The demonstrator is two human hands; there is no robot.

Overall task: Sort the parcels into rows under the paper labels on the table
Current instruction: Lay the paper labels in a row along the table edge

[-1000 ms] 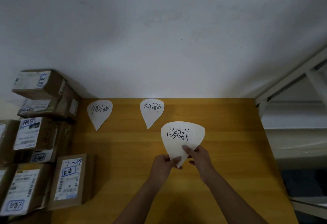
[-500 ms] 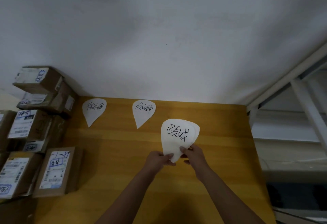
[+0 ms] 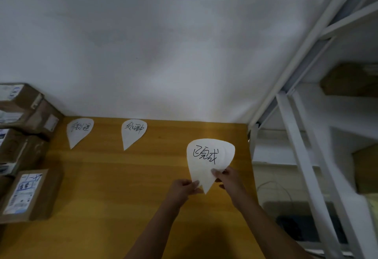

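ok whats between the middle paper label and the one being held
Only bare wooden table separates the middle label from the held label, in the head view.

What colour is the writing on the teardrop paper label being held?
Black, on the white teardrop paper label; head view.

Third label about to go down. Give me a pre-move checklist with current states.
1. Grip on the white teardrop paper label with black writing: left hand and right hand pinch its lower tip, ok.
2. Writing faces up: ok.
3. Single sheet: second edge shows behind it, cannot tell.
4. Bare spot on the yellow wooden table right of the middle paper label: ok.
5. Brown cardboard parcels away from that spot, at the left: ok.
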